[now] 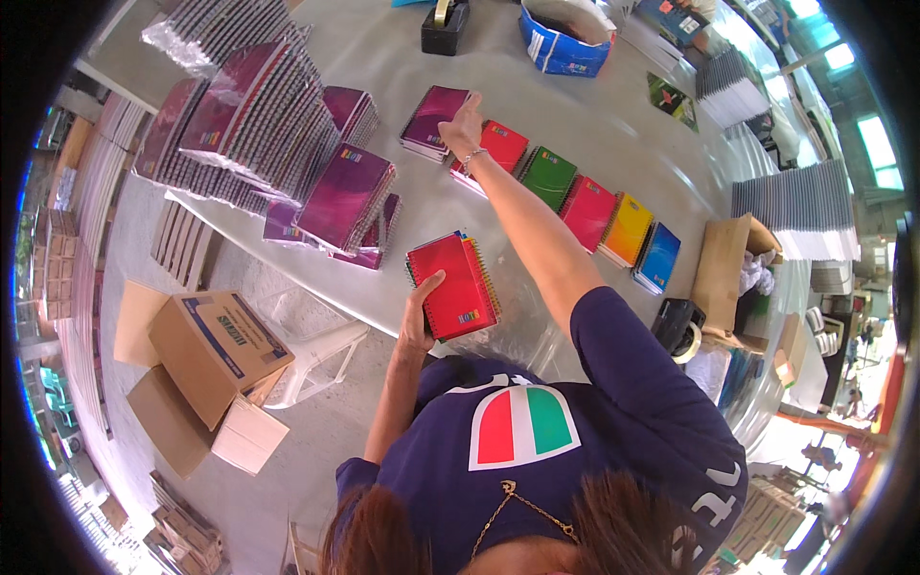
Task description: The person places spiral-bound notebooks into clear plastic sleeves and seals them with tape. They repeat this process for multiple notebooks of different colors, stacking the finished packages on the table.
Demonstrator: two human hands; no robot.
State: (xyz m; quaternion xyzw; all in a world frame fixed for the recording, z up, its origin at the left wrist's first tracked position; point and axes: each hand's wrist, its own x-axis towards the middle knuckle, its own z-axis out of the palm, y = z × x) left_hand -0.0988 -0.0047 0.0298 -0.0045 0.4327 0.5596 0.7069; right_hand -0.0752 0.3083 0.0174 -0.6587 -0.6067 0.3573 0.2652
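My left hand [419, 311] grips a small stack of spiral notebooks [454, 286] with a red cover on top, held at the table's near edge. My right arm stretches across the table; my right hand [464, 123] rests at the edge of a purple notebook pile [431, 117], next to a red pile [498, 146]. Whether its fingers hold a notebook I cannot tell. Further along the same row lie green [550, 175], pink [588, 211], orange-yellow [629, 228] and blue [659, 256] piles.
Tall stacks of purple spiral notebooks [251, 115] fill the table's left part. A tape dispenser [445, 27] and a blue-white bag [565, 38] stand at the far side; another tape dispenser [678, 326] sits at the right. Cardboard boxes [213, 350] and a white stool [321, 356] stand on the floor.
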